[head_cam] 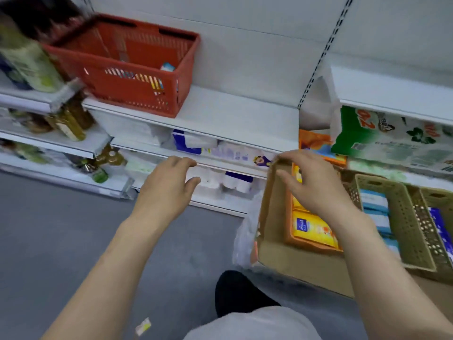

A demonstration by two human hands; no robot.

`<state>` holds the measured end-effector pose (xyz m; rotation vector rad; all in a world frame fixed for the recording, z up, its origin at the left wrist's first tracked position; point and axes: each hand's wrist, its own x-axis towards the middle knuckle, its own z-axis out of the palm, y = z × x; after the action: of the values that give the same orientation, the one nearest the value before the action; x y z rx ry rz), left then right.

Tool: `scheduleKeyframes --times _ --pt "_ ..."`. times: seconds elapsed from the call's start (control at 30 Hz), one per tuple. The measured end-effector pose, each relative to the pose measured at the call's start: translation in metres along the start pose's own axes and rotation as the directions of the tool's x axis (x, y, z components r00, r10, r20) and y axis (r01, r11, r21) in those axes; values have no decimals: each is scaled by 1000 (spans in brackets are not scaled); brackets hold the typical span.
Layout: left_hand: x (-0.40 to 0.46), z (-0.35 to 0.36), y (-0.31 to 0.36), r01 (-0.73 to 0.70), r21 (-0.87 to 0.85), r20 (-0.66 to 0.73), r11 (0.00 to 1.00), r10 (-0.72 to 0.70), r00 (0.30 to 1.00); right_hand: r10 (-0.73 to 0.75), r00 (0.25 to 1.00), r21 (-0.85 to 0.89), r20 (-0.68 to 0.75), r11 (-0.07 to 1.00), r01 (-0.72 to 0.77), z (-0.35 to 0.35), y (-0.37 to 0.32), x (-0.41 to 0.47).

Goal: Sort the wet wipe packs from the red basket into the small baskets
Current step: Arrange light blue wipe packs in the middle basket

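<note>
The red basket (137, 77) stands on a white shelf at upper left, with a few colourful packs visible through its slats and a blue-white pack (168, 67) inside. My left hand (169, 182) hovers empty with relaxed fingers in front of the lower shelves. My right hand (311, 185) is spread above an orange small basket (289, 217) holding yellow wet wipe packs (311, 228), and holds nothing. To the right, a beige basket (402, 217) holds blue-white packs (373, 200), and another beige basket (438, 200) holds blue packs (438, 224).
The small baskets sit in a cardboard box (294, 263) at lower right. Shelves hold bottles (71, 123) at left, tissue packs (196, 143) in the middle and a green-white bag (392, 138) at right. Grey floor (61, 229) lies below; a dark shoe (237, 293) is near the bottom.
</note>
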<state>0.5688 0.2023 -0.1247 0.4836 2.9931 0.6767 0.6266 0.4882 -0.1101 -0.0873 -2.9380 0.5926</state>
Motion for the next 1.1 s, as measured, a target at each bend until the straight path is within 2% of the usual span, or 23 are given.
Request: scheduleKeyframes --times 0.2,0.47,0.7,0.93,1.1 --pt "51 -40 -88 10 35 -71 999 -7 997 -105 994 53 23 993 104 51 -87 96" --pt "188 -127 -197 42 94 -120 995 -31 992 -141 990 192 -19 971 142 89 -177 268" --pt "314 -164 -255 -1 66 -176 998 12 984 -121 993 124 9 985 119 110 -221 396" --pt "429 -150 -303 -93 -14 -63 996 92 994 -31 998 74 56 997 27 150 -229 479" --pt "512 -130 -331 -175 37 167 984 167 972 157 958 -85 241 986 -141 186 -221 550"
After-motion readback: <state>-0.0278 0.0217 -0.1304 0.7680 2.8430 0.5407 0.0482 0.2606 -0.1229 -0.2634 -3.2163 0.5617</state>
